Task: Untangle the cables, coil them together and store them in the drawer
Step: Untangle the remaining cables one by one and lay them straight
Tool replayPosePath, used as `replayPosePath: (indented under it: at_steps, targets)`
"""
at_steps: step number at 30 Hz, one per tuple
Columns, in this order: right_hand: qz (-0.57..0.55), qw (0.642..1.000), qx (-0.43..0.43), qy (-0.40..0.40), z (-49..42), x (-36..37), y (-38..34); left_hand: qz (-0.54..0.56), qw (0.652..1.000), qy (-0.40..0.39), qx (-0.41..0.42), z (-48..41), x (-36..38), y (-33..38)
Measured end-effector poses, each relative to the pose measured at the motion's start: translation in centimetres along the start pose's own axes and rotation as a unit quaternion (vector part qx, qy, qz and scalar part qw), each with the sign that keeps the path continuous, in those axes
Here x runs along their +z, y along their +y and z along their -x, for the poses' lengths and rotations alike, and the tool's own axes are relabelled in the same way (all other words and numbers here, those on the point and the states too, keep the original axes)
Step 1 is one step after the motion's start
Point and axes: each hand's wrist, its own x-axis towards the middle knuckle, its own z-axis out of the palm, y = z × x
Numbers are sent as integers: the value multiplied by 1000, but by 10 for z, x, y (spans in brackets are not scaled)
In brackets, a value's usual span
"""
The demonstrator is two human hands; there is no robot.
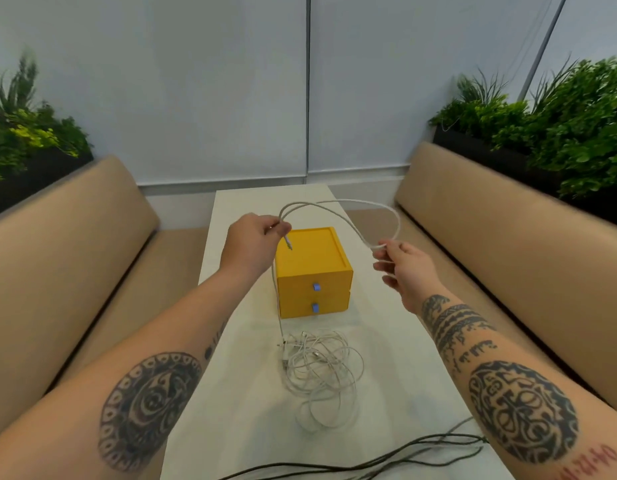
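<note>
Between two tan benches runs a narrow white table (244, 393), and the job sits along its middle. You hold one white cable (355, 202) in the air above the yellow drawer box (310, 258). It arches from hand to hand in a wide loop.

Your left hand (251, 237) has its fingers curled round the cable close to one end, and the connector tip hangs just below your fingers. Your right hand (404, 268) pinches the same cable between thumb and fingertips, the other fingers loosely bent.

A strand drops from the left hand past the box's left front corner to the tangle of white cables (321, 368), which lies on the table just in front of the box. Both drawers are closed, each with a blue pull (316, 287).

Dark cables (369, 459) trail across the near edge of the table. Green plants (560, 126) stand in dark planters behind both benches.
</note>
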Motion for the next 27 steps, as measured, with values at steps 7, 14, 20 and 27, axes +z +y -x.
replayPosePath:
  at_steps: [7,14,20,27]
  targets:
    - [66,950,-273,136,8,16,-24,-130,989,-27,68,0,-2,15]
    - [430,839,-291,-163,30,57,-43,-132,974,-43,181,5,4,25]
    - [285,905,-301,-98,35,58,-49,22,996,-80,34,26,8,-12]
    - [163,951,-262,-26,11,33,-43,16,988,-131,-83,48,20,-73]
